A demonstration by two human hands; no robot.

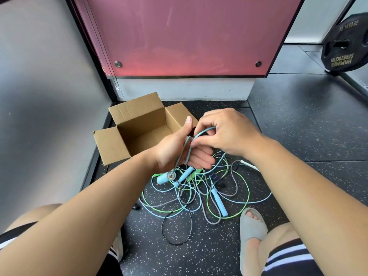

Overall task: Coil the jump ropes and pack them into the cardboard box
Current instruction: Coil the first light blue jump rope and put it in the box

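Note:
A light blue jump rope cord (pixel 188 150) is looped over my left hand (pixel 175 150), whose fingers curl round it with the thumb up. One blue handle (pixel 165 178) of this rope hangs just below that hand. My right hand (pixel 225 132) pinches the same cord at the top of the loop. Below both hands a tangle of jump ropes (pixel 199 194) in green, blue, grey and black lies on the floor, with another blue handle (pixel 219 202) among them. The open cardboard box (pixel 137 118) stands behind my left hand, with nothing visible inside.
The floor is dark speckled rubber (pixel 298 126). A grey wall (pixel 45 96) runs along the left and a red panel (pixel 189 36) stands behind the box. A black weight plate (pixel 346 42) leans at the far right. My sandalled foot (pixel 253 236) rests by the tangle.

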